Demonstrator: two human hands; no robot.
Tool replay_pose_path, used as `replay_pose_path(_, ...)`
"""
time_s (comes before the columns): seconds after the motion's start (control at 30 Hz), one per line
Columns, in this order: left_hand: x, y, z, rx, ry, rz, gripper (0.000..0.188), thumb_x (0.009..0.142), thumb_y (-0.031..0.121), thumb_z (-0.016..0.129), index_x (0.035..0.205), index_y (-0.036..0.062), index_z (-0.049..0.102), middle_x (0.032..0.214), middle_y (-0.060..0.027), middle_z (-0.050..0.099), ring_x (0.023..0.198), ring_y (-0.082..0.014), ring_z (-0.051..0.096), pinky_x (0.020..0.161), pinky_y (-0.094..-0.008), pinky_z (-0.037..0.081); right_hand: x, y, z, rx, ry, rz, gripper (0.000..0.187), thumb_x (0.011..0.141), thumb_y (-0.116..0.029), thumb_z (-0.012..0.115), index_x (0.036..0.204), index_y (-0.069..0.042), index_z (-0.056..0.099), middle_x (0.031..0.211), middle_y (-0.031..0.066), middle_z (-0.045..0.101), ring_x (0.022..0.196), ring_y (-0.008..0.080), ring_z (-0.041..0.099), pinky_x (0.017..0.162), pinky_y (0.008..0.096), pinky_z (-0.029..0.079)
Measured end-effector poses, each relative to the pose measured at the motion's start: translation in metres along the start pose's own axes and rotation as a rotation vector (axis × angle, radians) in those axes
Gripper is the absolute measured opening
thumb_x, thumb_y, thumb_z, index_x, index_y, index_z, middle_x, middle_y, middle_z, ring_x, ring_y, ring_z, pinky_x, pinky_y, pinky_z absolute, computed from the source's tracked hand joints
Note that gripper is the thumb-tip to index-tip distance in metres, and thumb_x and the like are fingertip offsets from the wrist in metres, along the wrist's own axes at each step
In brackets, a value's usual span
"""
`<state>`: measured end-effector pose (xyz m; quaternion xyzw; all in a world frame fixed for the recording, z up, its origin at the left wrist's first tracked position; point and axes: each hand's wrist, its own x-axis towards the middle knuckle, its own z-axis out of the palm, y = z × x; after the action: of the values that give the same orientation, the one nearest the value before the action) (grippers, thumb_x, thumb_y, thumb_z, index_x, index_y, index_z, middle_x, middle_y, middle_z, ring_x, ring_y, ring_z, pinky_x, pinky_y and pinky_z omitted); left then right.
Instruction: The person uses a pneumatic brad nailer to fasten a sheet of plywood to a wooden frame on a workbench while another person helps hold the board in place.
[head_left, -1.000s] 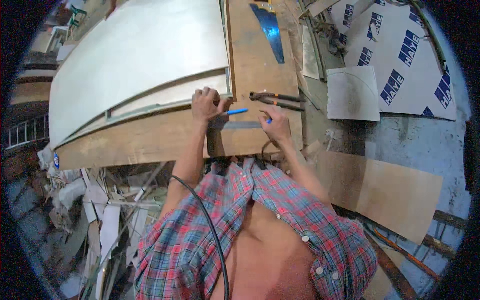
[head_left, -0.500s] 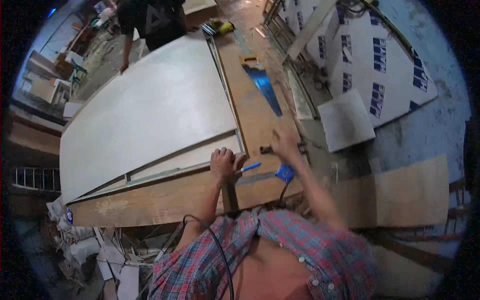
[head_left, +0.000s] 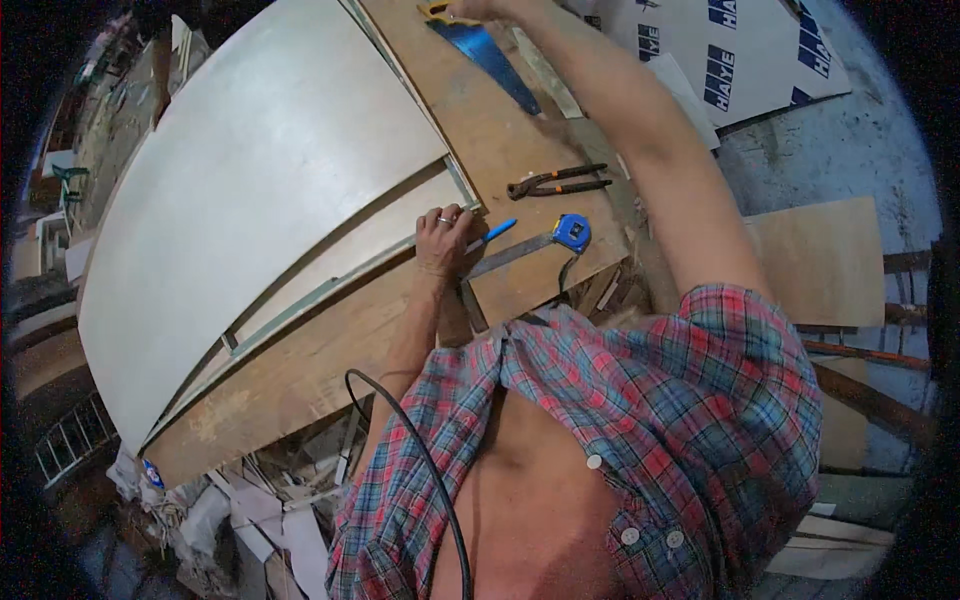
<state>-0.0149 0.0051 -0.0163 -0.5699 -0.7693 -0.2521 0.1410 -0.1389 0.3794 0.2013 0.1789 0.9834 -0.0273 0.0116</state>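
A saw [head_left: 485, 60] with a blue blade and a yellow handle is seen lying on the wooden table [head_left: 480, 130], to the right of the white panel [head_left: 260, 180], its tip directed back toward the wearer. The handle is met by the right hand [head_left: 480, 9], which is partly cut off by the upper edge; whether the fingers are closed around it cannot be told. The left hand [head_left: 445, 240] is laid on the corner of the frame [head_left: 335, 285] along the panel's near side, its fingers bent over the edge (a ring is worn on one of them). A blue pen [head_left: 497, 232] is seen jutting out beside that hand, but whether it is gripped cannot be made out. To the right, a blue tape measure [head_left: 572, 233] is placed at the end of a grey strip [head_left: 510, 258], and a pair of pincers [head_left: 560, 182] with dark handles is set just beyond. Farther out, a printed white sheet [head_left: 760, 75] is seen at the upper right, and scraps [head_left: 300, 535] are piled below the table at the lower left.
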Motion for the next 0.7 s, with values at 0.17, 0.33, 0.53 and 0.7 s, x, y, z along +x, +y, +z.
replay_pose_path(0.17, 0.017, 0.021, -0.001, -0.079, -0.047, -0.025, 0.045, 0.075, 0.032, 0.076, 0.116, 0.0175, 0.066, 0.115, -0.002, 0.061, 0.101, -0.0267, 0.057, 0.084, -0.0438, 0.045, 0.016, 0.06, 0.029, -0.019, 0.131, 0.009, 0.034, 0.074, -0.028, 0.071, 0.101, -0.008, 0.075, 0.103, 0.0212, 0.072, 0.095, 0.0362, 0.07, 0.079, 0.0452, 0.057)
replay_pose_path(0.33, -0.003, 0.003, -0.004, 0.081, -0.083, -0.152, 0.034, 0.076, 0.027, 0.075, 0.108, 0.0162, 0.068, 0.106, -0.0028, 0.064, 0.097, -0.0274, 0.059, 0.083, -0.0413, 0.047, 0.005, 0.008, 0.047, 0.227, 0.086, 0.031, 0.036, 0.074, -0.031, 0.072, 0.101, -0.008, 0.074, 0.104, 0.0217, 0.072, 0.096, 0.037, 0.069, 0.082, 0.0444, 0.056)
replay_pose_path(0.53, 0.0, -0.002, -0.007, -0.008, -0.17, -0.287, 0.025, 0.078, 0.019, 0.075, 0.099, 0.0142, 0.064, 0.104, -0.0028, 0.064, 0.097, -0.029, 0.059, 0.084, -0.0411, 0.048, 0.022, 0.046, 0.053, 0.204, -0.141, 0.085, 0.043, 0.074, -0.031, 0.073, 0.109, -0.007, 0.072, 0.108, 0.0202, 0.072, 0.102, 0.0328, 0.069, 0.087, 0.0449, 0.053)
replay_pose_path(0.7, 0.019, 0.006, -0.025, -0.051, -0.25, -0.406, 0.024, 0.08, 0.019, 0.074, 0.1, 0.013, 0.063, 0.101, -0.0078, 0.064, 0.094, -0.0335, 0.059, 0.085, -0.0428, 0.048, 0.018, 0.056, 0.048, 0.237, -0.125, 0.008, 0.047, 0.08, -0.024, 0.07, 0.124, -0.011, 0.066, 0.111, 0.019, 0.071, 0.099, 0.0327, 0.069, 0.086, 0.0452, 0.054)
